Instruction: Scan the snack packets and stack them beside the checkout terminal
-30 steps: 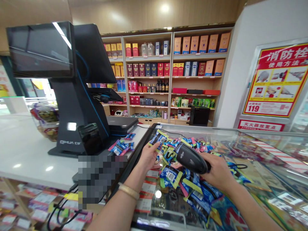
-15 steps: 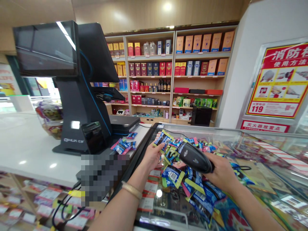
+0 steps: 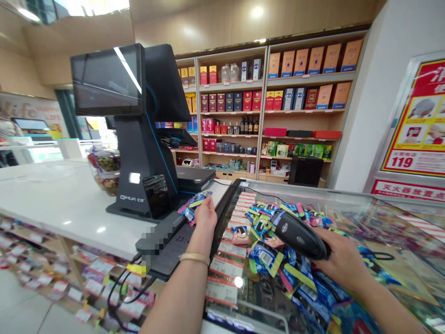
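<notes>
My left hand (image 3: 206,214) pinches a blue and green candy packet (image 3: 200,197) over a few similar packets (image 3: 188,212) beside the register's base. In my right hand (image 3: 335,253) is a black barcode scanner (image 3: 299,235), its head pointing left over a heap of packets. That heap of blue, green and pink wrapped packets (image 3: 267,256) lies on the glass counter (image 3: 252,306). My right fingers are partly hidden behind the scanner handle.
A black register (image 3: 139,162) with two screens stands on the white counter (image 3: 52,195), with plastic jars (image 3: 106,169) beside it. Cables (image 3: 118,297) hang at the counter's front edge. Shelves (image 3: 266,83) of boxes and bottles line the back wall.
My left hand has moved left with its packet, from the heap to the small group by the register. The view has turned left. The scanner is still over the heap.
</notes>
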